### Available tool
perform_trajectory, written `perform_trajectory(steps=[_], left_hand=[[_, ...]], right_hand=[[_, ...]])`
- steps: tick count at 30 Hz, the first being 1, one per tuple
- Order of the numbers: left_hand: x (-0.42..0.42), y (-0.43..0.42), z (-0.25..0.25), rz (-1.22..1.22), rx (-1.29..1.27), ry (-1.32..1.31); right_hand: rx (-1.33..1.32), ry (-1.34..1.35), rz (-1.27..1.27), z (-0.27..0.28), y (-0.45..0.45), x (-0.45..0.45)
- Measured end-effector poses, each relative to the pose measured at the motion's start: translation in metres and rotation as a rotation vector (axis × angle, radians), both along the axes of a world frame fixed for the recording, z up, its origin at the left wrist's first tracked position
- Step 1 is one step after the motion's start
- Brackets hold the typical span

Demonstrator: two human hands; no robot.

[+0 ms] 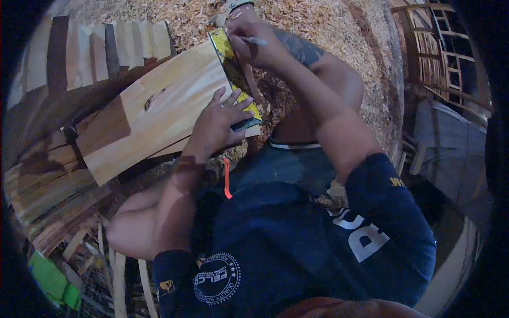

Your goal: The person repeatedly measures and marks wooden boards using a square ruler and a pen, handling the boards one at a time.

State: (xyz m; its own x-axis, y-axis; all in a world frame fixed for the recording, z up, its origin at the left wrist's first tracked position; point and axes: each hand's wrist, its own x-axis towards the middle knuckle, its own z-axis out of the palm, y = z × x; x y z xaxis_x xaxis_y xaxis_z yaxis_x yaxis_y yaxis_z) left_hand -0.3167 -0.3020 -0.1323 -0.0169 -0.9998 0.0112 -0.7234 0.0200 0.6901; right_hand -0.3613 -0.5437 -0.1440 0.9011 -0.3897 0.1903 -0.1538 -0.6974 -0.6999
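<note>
A wide pale board (pixel 164 100) with a dark knot lies across a wood stack. Along its right end rests a yellow and black printed strip (pixel 233 71). My left hand (pixel 220 119) presses on the board and the strip's lower part, fingers spread. At the strip's top end, my right hand (pixel 252 42) is closed round a thin pale pen-like tool (pixel 255 40); its tip is hidden by the fingers.
Stacked wood pieces (pixel 111 50) stand at the upper left, with more planks (pixel 47 175) below. Wood shavings (pixel 339 32) cover the ground ahead. A grey sheet (pixel 445 143) lies at the right, and a green object (pixel 53 278) at the lower left.
</note>
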Motion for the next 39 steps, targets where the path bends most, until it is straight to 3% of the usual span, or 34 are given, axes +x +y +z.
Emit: perform_trajectory(steps=[3, 10, 15, 17, 21, 23, 25, 26, 27, 29, 32, 34, 35, 37, 39], left_hand=[[-0.001, -0.001, -0.001, -0.028, 0.162, -0.056], [-0.002, 0.0, 0.0, -0.01, -0.06, -0.092], [-0.023, 0.014, 0.019, 0.152, -0.063, -0.32], [-0.026, 0.022, 0.027, 0.227, 0.09, -0.257], [-0.022, 0.031, 0.087, 0.325, -0.121, -0.123], [-0.02, 0.039, 0.122, 0.364, -0.219, -0.05], [-0.017, 0.047, 0.164, 0.393, -0.282, -0.035], [-0.018, 0.049, 0.187, 0.409, -0.348, -0.091], [-0.018, 0.052, 0.209, 0.422, -0.411, -0.136], [-0.019, 0.057, 0.252, 0.472, -0.542, -0.231], [-0.001, 0.061, 0.297, 0.594, -0.786, -0.495], [0.034, 0.06, 0.315, 0.679, -0.9, -0.7], [0.042, 0.063, 0.323, 0.754, -0.868, -0.675], [0.053, 0.068, 0.341, 0.927, -0.739, -0.543], [0.05, 0.08, 0.348, 1.057, -0.781, -0.044]], right_hand=[[0.192, 0.156, 0.019, 0.02, 0.035, -0.056], [0.385, 0.47, 0.017, 0.057, 0.091, -0.15], [0.374, 0.173, -0.218, 0.047, 0.064, -0.134], [0.154, 0.215, -0.212, 0.036, 0.047, -0.122], [0.08, 0.393, -0.118, 0.019, 0.036, -0.1], [0.219, 0.38, -0.079, -0.005, 0.039, -0.099], [0.089, 0.307, 0.016, -0.005, 0.052, -0.1], [0.007, 0.275, 0.036, -0.011, 0.055, -0.104], [0.3, 0.267, -0.039, -0.038, 0.057, -0.105], [0.627, 0.295, -0.097, -0.055, 0.054, -0.106], [0.581, 0.344, -0.024, -0.037, 0.043, -0.103], [0.383, 0.328, 0.057, -0.004, 0.043, -0.098], [0.497, 0.241, 0.076, 0.011, 0.039, -0.098], [0.624, 0.392, -0.044, 0.007, 0.01, -0.099], [0.684, 0.436, -0.233, 0.019, -0.001, -0.104]])
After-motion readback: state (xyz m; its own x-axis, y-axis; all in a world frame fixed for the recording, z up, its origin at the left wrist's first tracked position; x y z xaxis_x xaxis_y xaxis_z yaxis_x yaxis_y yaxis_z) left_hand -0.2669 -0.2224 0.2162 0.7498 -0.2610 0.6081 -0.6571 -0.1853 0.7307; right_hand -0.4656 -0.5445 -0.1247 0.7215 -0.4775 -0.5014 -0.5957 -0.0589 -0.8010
